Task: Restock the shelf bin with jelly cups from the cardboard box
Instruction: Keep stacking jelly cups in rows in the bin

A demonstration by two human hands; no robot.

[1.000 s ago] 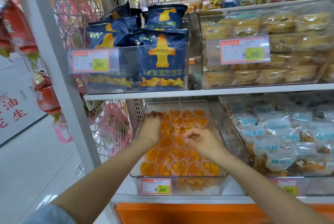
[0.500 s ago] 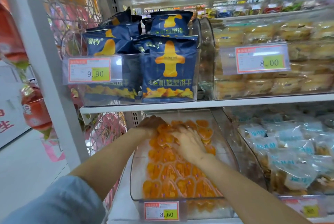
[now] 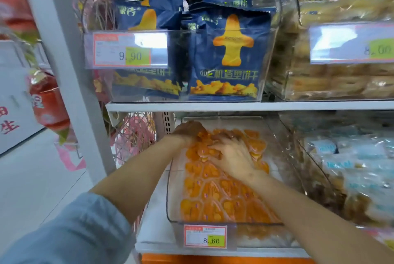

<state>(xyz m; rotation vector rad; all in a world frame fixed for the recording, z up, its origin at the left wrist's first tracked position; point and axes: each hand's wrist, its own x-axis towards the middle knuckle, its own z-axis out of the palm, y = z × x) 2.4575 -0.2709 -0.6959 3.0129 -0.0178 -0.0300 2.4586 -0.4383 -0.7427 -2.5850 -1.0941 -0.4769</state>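
Both grips sit at the rear of the shelf bin (image 3: 173,189), probably to level the heaped jelly cups (image 3: 213,197) there. Your right grip (image 3: 232,157) lies spread on the cups. Your left grip (image 3: 188,133) hides its fingers, so its state cannot be told. The cups lie lid-up, in rows along the bin's front-to-back long axis.
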